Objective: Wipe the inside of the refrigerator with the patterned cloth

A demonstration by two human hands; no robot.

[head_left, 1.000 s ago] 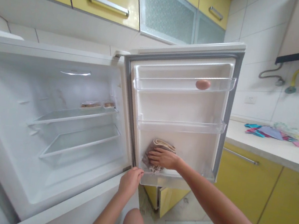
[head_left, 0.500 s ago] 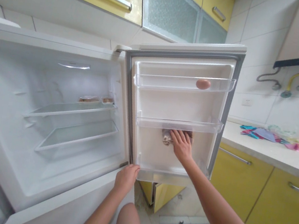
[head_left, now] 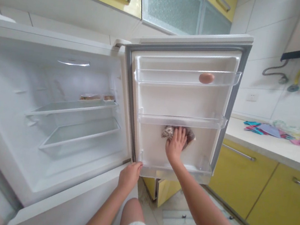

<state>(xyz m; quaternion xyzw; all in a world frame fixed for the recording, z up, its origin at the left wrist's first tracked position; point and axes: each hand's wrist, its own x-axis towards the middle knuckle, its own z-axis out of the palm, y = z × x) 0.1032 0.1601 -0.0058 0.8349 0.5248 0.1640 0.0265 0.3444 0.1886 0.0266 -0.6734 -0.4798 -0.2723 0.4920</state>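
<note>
The refrigerator door [head_left: 165, 99] stands wide open, its inner side facing me. My right hand [head_left: 176, 144] lies with outstretched fingers over a brown, patterned cloth [head_left: 190, 137] and holds it against the inner panel, just below the middle clear shelf [head_left: 182, 121]. Part of the cloth is covered by the hand. At the lower hinge side, my left hand [head_left: 129, 176] has its fingers curled over the corner of the door by the bottom clear shelf [head_left: 191, 176]. One brown egg [head_left: 206, 78] sits in the top clear shelf [head_left: 168, 78].
Inside the refrigerator [head_left: 74, 176], packaged food [head_left: 90, 97] lies on the upper glass shelf [head_left: 63, 109]. A yellow cabinet door [head_left: 166, 192] hangs open below the refrigerator door. Coloured cloths [head_left: 271, 130] and a clear plastic bag [head_left: 293, 128] lie on the right counter [head_left: 281, 149].
My right hand has slid slightly to the left with the cloth, whose right part now shows more. My left hand stays at the door's lower corner. The view has shifted a little.
</note>
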